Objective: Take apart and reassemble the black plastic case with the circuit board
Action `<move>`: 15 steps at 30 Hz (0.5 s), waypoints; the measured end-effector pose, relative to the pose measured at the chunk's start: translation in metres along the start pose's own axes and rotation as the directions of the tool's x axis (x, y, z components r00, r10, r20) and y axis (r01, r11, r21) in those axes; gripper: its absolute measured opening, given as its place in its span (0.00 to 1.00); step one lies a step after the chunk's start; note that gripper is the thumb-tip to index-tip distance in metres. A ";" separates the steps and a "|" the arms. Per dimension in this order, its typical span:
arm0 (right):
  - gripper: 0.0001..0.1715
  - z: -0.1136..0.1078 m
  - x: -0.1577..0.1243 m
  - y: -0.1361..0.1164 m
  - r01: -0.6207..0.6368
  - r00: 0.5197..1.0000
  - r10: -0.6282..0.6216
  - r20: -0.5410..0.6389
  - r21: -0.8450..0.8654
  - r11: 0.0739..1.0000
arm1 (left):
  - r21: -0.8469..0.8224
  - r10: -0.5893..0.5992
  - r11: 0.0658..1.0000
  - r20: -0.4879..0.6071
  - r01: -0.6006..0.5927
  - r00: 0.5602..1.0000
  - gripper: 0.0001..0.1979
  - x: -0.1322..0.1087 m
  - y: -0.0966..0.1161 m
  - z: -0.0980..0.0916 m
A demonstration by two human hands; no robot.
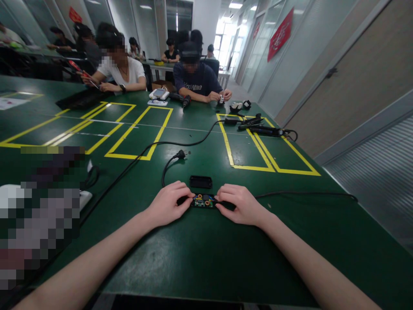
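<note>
Between my hands lies a circuit board (204, 200) with round copper coils, set in a narrow black half casing on the table. My left hand (170, 201) is closed in a pinch at its left end, where a cord with a black plug (181, 154) comes in. My right hand (239, 203) pinches the right end, next to a black cable (303, 193) that runs off to the right table edge. Just beyond the board, a separate black casing cover (200, 181) lies with its hollow side up, touched by neither hand.
The green table (180, 258) bears yellow tape rectangles (150, 133). A long black cord (167, 142) crosses it to a soldering-iron-like tool (266, 130). A power drill (184, 100) lies farther back. Two people sit opposite, handling objects. A blurred-out area covers the left.
</note>
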State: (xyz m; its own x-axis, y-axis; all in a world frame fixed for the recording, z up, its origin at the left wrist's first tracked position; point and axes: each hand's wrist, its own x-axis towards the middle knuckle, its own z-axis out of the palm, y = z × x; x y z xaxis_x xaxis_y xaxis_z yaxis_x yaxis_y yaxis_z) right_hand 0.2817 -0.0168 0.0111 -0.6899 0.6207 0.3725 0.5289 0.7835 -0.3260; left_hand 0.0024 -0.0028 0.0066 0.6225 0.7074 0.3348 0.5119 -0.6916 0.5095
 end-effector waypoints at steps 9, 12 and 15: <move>0.02 -0.004 0.002 -0.009 0.015 0.996 0.001 0.094 -0.169 0.986 | 0.094 0.102 0.990 0.045 -0.105 0.994 0.07 0.002 0.000 -0.002; 0.01 -0.003 0.002 -0.007 0.016 0.997 -0.005 0.073 -0.143 0.990 | 0.098 0.106 0.989 0.032 -0.108 0.994 0.10 0.003 0.000 -0.001; 0.01 -0.003 0.002 -0.006 0.025 0.999 -0.020 0.038 -0.129 0.991 | 0.075 0.111 0.991 0.013 -0.111 0.994 0.11 0.003 -0.003 -0.001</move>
State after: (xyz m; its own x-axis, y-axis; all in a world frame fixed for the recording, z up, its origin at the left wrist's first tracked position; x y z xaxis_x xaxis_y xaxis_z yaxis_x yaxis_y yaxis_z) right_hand 0.2791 -0.0203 0.0164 -0.7186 0.6031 0.3462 0.5707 0.7959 -0.2021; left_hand 0.0022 0.0011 0.0069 0.6832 0.6244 0.3786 0.4821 -0.7751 0.4085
